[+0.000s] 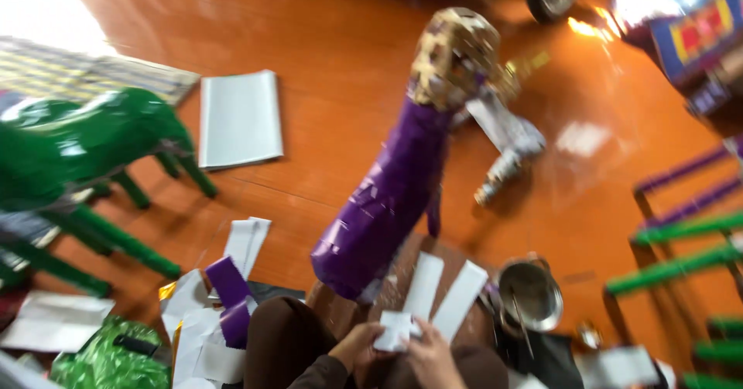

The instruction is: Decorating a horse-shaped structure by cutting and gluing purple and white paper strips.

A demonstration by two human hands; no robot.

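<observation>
Both my hands meet near my lap: my left hand (354, 348) and right hand (430, 356) pinch a small white paper piece (395, 331) between them, held close below the purple-wrapped figure (387, 195) standing on the orange floor (325, 64).

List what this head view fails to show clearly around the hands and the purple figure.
- White paper piece: motion blur hides its shape and the grip of the left hand and right hand.
- Metal pot: its contents are blurred and in glare.
- Purple paper figure: the gold head detail is smeared; its base is hidden behind the paper strips.
- Green figure: cut off by the left edge.
</observation>
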